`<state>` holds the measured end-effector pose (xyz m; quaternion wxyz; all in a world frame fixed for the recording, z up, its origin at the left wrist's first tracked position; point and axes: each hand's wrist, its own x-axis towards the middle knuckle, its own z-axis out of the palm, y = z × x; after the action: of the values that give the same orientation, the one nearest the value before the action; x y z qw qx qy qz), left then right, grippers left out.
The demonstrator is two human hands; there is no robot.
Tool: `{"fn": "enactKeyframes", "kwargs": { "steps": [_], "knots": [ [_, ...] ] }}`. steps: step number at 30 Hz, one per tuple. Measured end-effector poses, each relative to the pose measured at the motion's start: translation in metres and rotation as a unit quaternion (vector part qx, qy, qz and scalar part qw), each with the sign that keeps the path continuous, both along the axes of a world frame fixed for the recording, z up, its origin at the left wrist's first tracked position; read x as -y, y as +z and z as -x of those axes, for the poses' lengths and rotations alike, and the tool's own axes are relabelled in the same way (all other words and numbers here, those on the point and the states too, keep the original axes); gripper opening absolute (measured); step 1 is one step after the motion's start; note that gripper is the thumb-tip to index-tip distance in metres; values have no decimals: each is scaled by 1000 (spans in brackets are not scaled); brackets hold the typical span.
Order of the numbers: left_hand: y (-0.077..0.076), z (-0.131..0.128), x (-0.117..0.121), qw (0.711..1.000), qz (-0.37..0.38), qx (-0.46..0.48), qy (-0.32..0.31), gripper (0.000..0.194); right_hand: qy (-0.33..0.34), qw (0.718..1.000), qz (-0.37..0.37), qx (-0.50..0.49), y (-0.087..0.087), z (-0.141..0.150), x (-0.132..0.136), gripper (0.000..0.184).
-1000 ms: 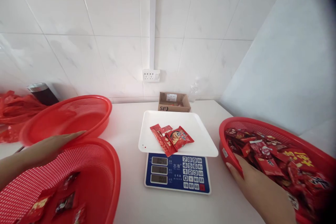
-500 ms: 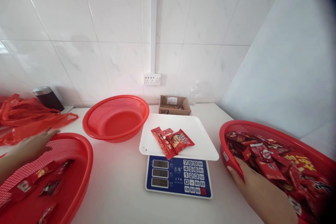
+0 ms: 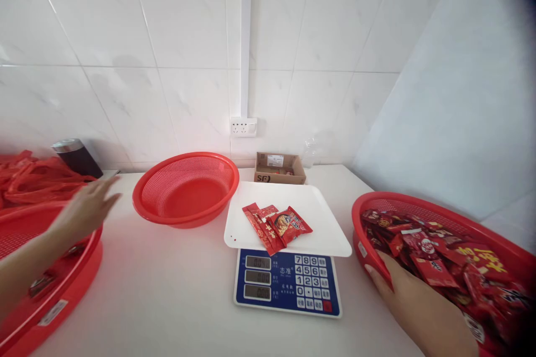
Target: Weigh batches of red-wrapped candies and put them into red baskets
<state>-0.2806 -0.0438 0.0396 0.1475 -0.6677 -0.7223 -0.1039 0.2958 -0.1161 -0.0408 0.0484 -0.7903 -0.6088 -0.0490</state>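
Note:
My left hand [image 3: 87, 206], fingers apart and holding nothing, is over the rim of the left red plastic basket [image 3: 81, 284], in which a few small snack packets lie, partly hidden by my forearm. On the right, my right hand [image 3: 414, 295] grips the near-left rim of another red basket [image 3: 397, 197] heaped with red snack packets [image 3: 431, 268]; its fingertips are hidden. Between the hands stands a digital scale [image 3: 288, 284] with a white pan [image 3: 318, 201]. Two slim red packets [image 3: 268, 231] and a wider red packet [image 3: 292, 223] rest together on the pan.
A third red basket [image 3: 188, 195] stands behind, left of the scale. Against the wall are a small cardboard box [image 3: 280, 170], a clear plastic bottle [image 3: 310, 152] and a dark cup with a silver lid [image 3: 77, 157]. Red plastic bags [image 3: 42, 181] lie at far left.
The left basket has shifted left, towards the edge of view. My left hand has moved right and slightly up, its fingers spreading. My right hand stays on the right basket's rim.

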Motion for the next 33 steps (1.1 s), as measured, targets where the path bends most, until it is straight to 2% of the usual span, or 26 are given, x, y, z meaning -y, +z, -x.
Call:
{"fn": "enactKeyframes", "kwargs": {
  "steps": [3, 4, 6, 10, 16, 20, 22, 25, 27, 28, 31, 33],
  "knots": [
    [-12, -68, 1, 979, 151, 70, -119, 61, 1, 1000, 0, 3, -1, -1, 0, 51],
    [-18, -84, 4, 970, 186, 66, -143, 60, 3, 1000, -1, 5, -1, -1, 0, 51],
    [-29, -105, 10, 965, 206, 54, -151, 56, 4, 1000, -5, 6, -2, -2, 0, 51],
    [-41, -108, 23, 974, 193, 23, -119, 53, -3, 1000, 9, -3, 0, -1, 0, 52],
    [-39, -94, 39, 975, 202, 16, -92, 54, -13, 999, 29, -7, 5, 2, 1, 53],
    [-38, -107, 38, 979, 170, 29, -108, 53, -13, 1000, 15, 0, 5, 3, 2, 51],
    [-38, -128, 36, 979, 135, 44, -147, 53, -14, 1000, 15, 1, 6, 3, 3, 51],
    [-40, -178, 28, 959, 113, 65, -252, 59, -17, 999, 29, -4, 9, 5, 3, 50],
    [-42, -216, 19, 930, 144, 70, -330, 66, -21, 999, 38, -4, 11, 6, 2, 50],
    [-42, -234, 12, 920, 162, 74, -349, 71, -22, 999, 40, -2, 11, 7, 2, 50],
    [-41, -279, -11, 905, 222, 96, -350, 89, -17, 999, 40, 0, 12, 8, 3, 49],
    [-39, -300, -23, 899, 258, 114, -335, 93, -13, 999, 36, 2, 12, 8, 4, 48]
  ]
}}
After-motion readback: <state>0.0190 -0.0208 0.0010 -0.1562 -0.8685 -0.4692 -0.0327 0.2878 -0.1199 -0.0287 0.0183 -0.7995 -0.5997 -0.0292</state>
